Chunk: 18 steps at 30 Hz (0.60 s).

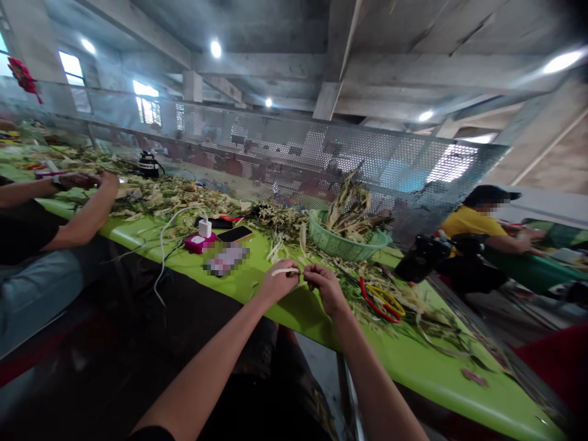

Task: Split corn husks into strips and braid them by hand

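Observation:
My left hand (281, 283) is closed around a pale strip (285, 271), which looks like dried husk and lies curved across its fingers. Close beside it, my right hand (325, 286) has thumb and fingertips pinched together at the strip's end. Whatever those fingertips hold is too small to make out. Both hands are over the front edge of the green table (294, 312). Beyond them stands a green plastic basket (342, 245) with dried husks (351, 211) in it. To the right lie a red-handled tool (374, 303) and a yellow loop (388, 300) among husk scraps.
Left of my hands are a phone (234, 234), a magenta socket block (199, 242) with a white charger (204, 228), and a blurred-out item (226, 259). A perforated metal screen (275, 147) runs behind. One co-worker's arms (87, 208) are at left; another person (482, 226) sits at right.

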{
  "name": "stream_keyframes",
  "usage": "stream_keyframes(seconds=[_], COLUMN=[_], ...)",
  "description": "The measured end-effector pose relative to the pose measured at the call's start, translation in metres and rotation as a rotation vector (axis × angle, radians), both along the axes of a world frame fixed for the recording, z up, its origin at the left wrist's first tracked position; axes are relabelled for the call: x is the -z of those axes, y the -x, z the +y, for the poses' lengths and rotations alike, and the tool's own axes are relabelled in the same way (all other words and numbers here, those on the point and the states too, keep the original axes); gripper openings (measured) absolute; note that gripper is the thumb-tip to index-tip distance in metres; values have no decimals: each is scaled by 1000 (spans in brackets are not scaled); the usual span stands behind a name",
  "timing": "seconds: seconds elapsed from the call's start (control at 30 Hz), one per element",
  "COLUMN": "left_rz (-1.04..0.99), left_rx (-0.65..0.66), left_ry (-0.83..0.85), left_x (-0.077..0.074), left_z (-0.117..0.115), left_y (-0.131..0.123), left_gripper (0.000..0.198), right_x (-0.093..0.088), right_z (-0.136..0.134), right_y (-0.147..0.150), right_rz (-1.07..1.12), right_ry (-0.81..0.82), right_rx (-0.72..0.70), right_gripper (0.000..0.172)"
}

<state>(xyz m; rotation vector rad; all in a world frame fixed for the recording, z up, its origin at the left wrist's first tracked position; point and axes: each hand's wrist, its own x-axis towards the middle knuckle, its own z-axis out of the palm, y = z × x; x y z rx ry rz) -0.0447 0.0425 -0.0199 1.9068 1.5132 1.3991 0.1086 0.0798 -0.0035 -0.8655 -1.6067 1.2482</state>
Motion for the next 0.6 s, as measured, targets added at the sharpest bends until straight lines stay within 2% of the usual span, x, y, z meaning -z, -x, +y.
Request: stream_keyframes(seconds=[0.1, 0.17, 0.27, 0.43, 0.6], left_rz=[-90, -98, -77, 13, 27], left_rx=[39, 62, 53, 10, 14], left_ry=[33, 51, 63, -50, -57], left_x=[2, 3, 5, 7, 5], left_z=[2, 4, 6, 6, 6], left_y=[2, 3, 2, 0, 0], left_gripper=[16, 16, 16, 12, 11], right_x=[3, 5, 5, 0, -2], right_z=[3, 4, 5, 0, -1], right_y=[0, 0, 0, -1, -1], right_rz=[-47, -82, -99, -30, 19], right_ry=[-72, -117, -143, -39, -85], right_rx=[41, 66, 84, 29, 55], right_gripper=[29, 30, 26, 13, 13])
